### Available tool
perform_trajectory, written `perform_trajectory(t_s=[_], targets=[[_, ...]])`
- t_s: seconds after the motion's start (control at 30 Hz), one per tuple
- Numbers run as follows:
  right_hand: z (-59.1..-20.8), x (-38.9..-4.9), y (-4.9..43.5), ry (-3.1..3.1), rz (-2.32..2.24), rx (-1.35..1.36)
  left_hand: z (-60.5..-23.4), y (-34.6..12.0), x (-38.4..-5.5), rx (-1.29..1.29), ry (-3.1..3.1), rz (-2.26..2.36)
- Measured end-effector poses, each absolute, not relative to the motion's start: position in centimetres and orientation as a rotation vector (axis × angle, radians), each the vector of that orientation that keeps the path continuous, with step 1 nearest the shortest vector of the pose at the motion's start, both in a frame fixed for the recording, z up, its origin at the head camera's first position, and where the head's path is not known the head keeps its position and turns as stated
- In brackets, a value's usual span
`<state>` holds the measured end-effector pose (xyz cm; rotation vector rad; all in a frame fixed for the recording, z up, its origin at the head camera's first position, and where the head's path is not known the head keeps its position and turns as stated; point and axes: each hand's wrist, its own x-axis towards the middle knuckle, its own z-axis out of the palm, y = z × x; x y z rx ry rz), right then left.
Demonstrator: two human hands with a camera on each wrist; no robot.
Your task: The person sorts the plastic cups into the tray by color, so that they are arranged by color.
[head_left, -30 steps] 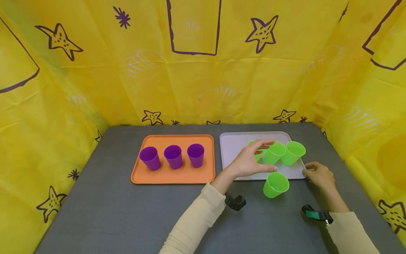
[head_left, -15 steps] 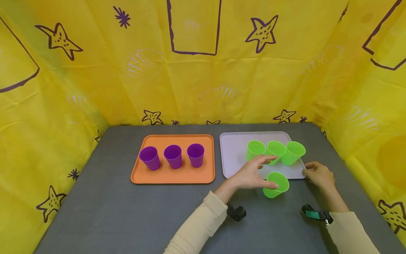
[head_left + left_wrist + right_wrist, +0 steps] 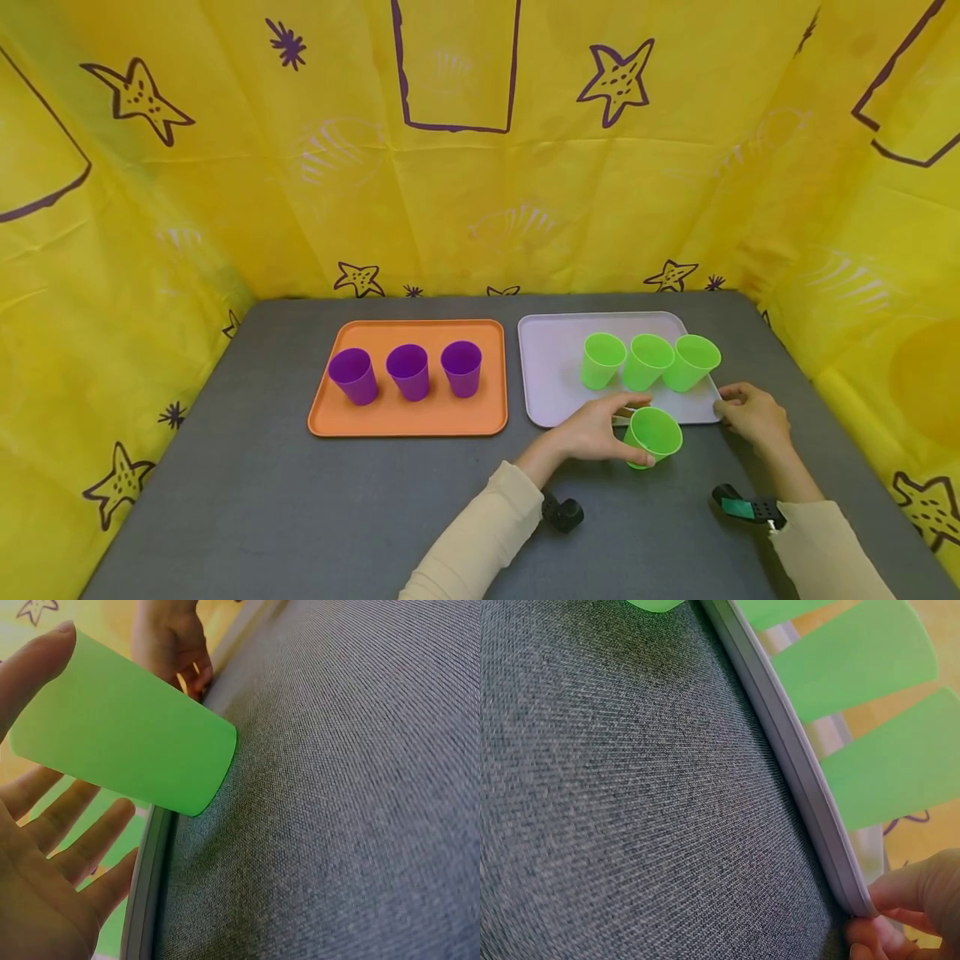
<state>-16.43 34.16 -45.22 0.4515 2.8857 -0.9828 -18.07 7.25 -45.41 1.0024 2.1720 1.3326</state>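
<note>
In the head view my left hand [image 3: 600, 429] reaches around a green cup [image 3: 654, 432] that stands upright on the table, in front of the pale lilac tray [image 3: 551, 367]. The left wrist view shows the thumb [image 3: 37, 669] over the near side of this cup [image 3: 127, 735]; the other fingers are spread and fairly straight on its far side. Whether they press on it is hard to tell. At the tray's front right corner, my right hand [image 3: 756, 414] pinches the edge between thumb and fingers, as the right wrist view also shows. Three more green cups [image 3: 647, 362] stand in a row on that tray.
An orange tray [image 3: 408, 425] lies to the left on the grey table [image 3: 300, 517], carrying three upright purple cups [image 3: 408, 373]. Yellow patterned cloth [image 3: 450, 192] encloses the table at the back and sides. Each wrist wears a dark camera mount [image 3: 564, 513].
My left hand has come down toward the front, from over the tray to around the single green cup on the table. The right hand has stayed on the tray corner.
</note>
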Motion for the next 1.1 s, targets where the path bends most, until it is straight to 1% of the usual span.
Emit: perform_trajectory(t_s=[0.47,0.83,1.1], targets=[[-45.4,-16.4,34.2,2.907,-0.987,0.447,-45.2,7.9,-18.0,1.043,2.219,1.334],[-45.2,-16.3,34.2,2.904,-0.978,0.445,-44.8,7.8,-17.8,1.047,2.114,1.381],[-45.1,-16.4,34.2,2.909,-0.996,0.438,-43.5,6.7,-18.1,1.045,2.12,1.417]])
